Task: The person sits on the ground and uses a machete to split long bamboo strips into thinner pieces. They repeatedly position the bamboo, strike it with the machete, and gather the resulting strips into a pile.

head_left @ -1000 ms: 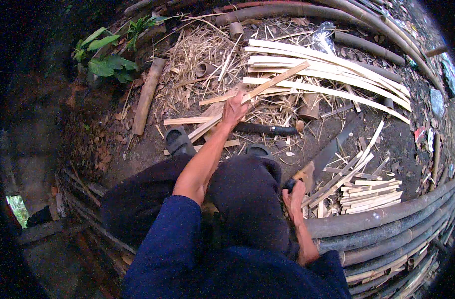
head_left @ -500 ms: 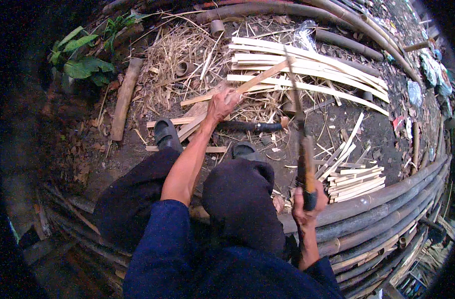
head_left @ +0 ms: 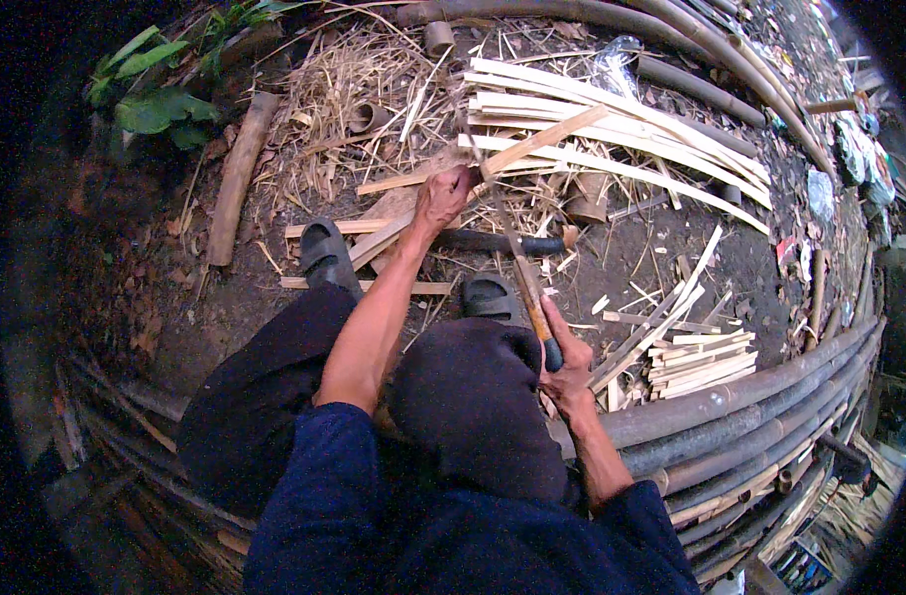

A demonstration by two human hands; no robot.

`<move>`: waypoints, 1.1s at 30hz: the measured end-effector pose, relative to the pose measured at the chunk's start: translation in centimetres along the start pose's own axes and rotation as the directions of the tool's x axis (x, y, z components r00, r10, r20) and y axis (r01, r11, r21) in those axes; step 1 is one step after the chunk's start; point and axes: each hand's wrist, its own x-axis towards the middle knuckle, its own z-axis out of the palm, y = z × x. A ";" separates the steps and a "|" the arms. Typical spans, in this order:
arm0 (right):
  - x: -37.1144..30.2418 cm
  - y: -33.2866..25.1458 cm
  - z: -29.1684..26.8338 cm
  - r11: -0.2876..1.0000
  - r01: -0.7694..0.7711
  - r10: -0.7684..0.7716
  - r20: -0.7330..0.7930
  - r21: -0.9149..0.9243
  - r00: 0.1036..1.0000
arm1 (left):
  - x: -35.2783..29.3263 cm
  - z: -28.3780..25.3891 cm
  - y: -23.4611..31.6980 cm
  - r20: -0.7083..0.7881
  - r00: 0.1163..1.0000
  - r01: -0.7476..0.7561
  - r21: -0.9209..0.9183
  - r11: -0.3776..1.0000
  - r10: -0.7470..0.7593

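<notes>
My left hand (head_left: pixel 441 203) is closed around the near end of a split bamboo strip (head_left: pixel 547 137), which slants up to the right. In my right hand (head_left: pixel 567 362) is the brown handle, dark at its butt, of a long-bladed knife (head_left: pixel 512 238). Its narrow blade points up and left and crosses the strip close to my left fingers; whether it touches the strip I cannot tell. Beneath my left hand lies a wooden block (head_left: pixel 398 203), partly hidden. A second blade with a black handle (head_left: pixel 542 245) rests on the ground just beyond my right foot.
Long pale bamboo strips (head_left: pixel 622 164) lie fanned out ahead. Short cut pieces (head_left: pixel 701 362) are stacked at right, beside a row of bamboo poles (head_left: pixel 731 402). Shavings (head_left: pixel 324 109) and a short log (head_left: pixel 243 178) lie at left, near a leafy plant (head_left: pixel 161 109).
My right hand has moved left and slightly up, swinging the knife blade across to the strip near my left hand. My left hand keeps its hold, nearly still.
</notes>
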 end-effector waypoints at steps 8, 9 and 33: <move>-3.0 -0.7 -2.3 0.999 0.028 -0.027 0.041 -0.015 0.999 | 0.3 -0.6 -2.0 0.043 0.998 0.039 0.095 0.995 -0.043; -3.7 -0.4 -2.5 0.998 0.065 -0.065 0.030 -0.010 0.997 | 0.2 -0.7 -2.9 0.036 0.998 0.037 0.126 0.991 -0.041; -5.7 -1.7 -5.4 1.000 -0.017 0.018 0.072 -0.014 0.997 | 0.3 -0.3 -2.0 0.002 0.999 -0.032 0.063 0.997 0.032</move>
